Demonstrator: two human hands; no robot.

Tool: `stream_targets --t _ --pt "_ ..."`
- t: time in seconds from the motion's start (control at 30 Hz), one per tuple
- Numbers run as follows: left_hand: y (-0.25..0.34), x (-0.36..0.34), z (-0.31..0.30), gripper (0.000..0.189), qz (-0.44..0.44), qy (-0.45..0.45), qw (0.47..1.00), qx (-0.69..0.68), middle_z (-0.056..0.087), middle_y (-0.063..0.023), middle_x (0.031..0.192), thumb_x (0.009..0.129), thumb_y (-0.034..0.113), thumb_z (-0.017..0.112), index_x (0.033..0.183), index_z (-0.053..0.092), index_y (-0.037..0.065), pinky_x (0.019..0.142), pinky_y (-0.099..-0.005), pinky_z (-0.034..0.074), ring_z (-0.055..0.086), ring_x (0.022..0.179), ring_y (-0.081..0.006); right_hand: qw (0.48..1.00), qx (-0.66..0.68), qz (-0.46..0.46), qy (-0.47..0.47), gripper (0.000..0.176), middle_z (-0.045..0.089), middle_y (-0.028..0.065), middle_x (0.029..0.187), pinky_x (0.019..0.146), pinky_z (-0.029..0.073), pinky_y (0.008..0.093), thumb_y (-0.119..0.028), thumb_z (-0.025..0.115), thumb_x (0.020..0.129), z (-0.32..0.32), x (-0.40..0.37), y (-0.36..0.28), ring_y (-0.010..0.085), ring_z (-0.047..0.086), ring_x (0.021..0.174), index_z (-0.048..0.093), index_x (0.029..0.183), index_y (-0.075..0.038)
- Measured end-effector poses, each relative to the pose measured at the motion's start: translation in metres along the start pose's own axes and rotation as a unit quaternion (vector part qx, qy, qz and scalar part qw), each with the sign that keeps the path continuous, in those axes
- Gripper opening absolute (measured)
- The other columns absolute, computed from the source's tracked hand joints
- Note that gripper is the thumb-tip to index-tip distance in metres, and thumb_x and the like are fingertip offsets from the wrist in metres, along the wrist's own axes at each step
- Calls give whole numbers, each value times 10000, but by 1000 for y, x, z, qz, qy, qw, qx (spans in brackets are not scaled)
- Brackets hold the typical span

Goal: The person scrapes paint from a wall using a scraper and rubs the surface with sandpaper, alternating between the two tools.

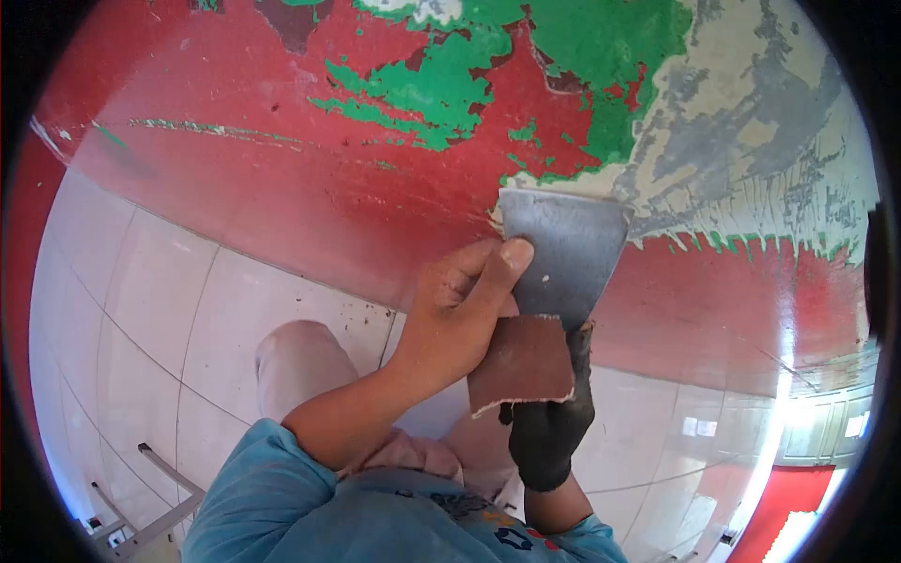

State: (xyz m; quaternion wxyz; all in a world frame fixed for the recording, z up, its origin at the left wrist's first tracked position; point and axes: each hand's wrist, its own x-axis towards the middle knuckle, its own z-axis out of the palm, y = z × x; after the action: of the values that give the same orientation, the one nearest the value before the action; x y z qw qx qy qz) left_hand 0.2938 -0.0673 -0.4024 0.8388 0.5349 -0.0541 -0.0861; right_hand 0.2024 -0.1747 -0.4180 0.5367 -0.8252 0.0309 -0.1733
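A wide metal scraper blade (568, 249) lies near the wall (375, 178), its broad edge at the border of the pale scraped patch. My left hand (469, 296) is bare; its thumb presses on the blade's left side, with the other fingers curled behind. My right hand (552, 432), in a dark glove, is closed around the scraper's handle end, which is mostly hidden. A brown square of sandpaper (522, 364) with frayed edges hangs between the hands, just below the blade, over part of the glove.
Red paint with green patches (422, 98) covers the wall, and a grey and cream bare area (732, 131) spreads at the upper right. Small flakes lie on the white tiled floor (235, 319). A metal frame (169, 516) stands at the lower left.
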Motion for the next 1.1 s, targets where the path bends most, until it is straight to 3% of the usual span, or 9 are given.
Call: stream_targets --t 0.13,0.23,0.47,0.87,0.93,0.97,1.0,1.03,1.1 --pt "17 2 -12 304 -1 -57 993 105 425 56 595 909 280 456 764 556 33 496 -206 343 396 584 -12 1000 19 -17 6 413 588 198 956 729 471 308 -81 554 815 16 2 0 282 608 844 432 1187 49" --pt "21 -3 -15 298 -18 -90 993 75 417 50 597 917 260 443 753 533 28 506 -210 347 387 600 -13 995 87 -11 47 355 595 156 949 723 472 294 -114 506 856 28 4 7 249 604 832 435 1171 36" --pt "1 1 -27 308 75 -93 975 188 392 40 587 922 242 432 724 495 15 486 -221 325 364 591 -26 988 -69 -124 51 346 593 133 935 683 470 280 -152 484 870 45 2 31 206 594 804 440 1166 20" --pt "-36 -7 -9 313 91 -42 995 -16 366 61 606 922 249 433 700 485 33 489 -215 287 327 597 -19 881 -387 -272 15 339 590 94 910 614 468 256 -219 447 894 35 -3 45 131 576 755 448 1159 -7" --pt "-45 -8 -13 328 73 -47 996 16 531 23 704 923 278 420 761 538 19 554 -197 362 437 636 -28 866 -410 -286 8 339 590 90 908 609 467 254 -224 444 896 31 -13 48 125 575 751 448 1158 -9" --pt "-44 -9 -13 328 73 -46 996 17 531 23 704 923 278 420 761 538 19 554 -197 362 437 636 -28 991 -87 -98 2 386 548 98 1025 735 441 313 -222 516 850 29 -30 52 173 537 893 440 1172 -23" --pt "-41 -8 -13 324 70 -47 996 42 436 46 653 922 271 429 715 497 32 520 -207 307 370 612 -24 963 249 105 -4 451 506 106 1142 862 414 372 -220 587 804 28 -38 54 221 500 1035 432 1186 -37" --pt "-40 -7 -13 335 66 -48 994 66 340 68 602 921 263 437 668 457 44 487 -216 252 304 588 -19 962 251 106 -4 451 506 106 1142 862 414 372 -220 587 804 30 -40 56 221 500 1035 432 1186 -37" --pt "-41 -8 -11 336 74 -42 994 61 341 68 605 921 269 436 671 458 45 486 -217 254 305 589 -19 942 291 158 58 435 527 95 1107 853 413 366 -207 606 784 35 -42 56 213 506 1022 461 1150 -23"
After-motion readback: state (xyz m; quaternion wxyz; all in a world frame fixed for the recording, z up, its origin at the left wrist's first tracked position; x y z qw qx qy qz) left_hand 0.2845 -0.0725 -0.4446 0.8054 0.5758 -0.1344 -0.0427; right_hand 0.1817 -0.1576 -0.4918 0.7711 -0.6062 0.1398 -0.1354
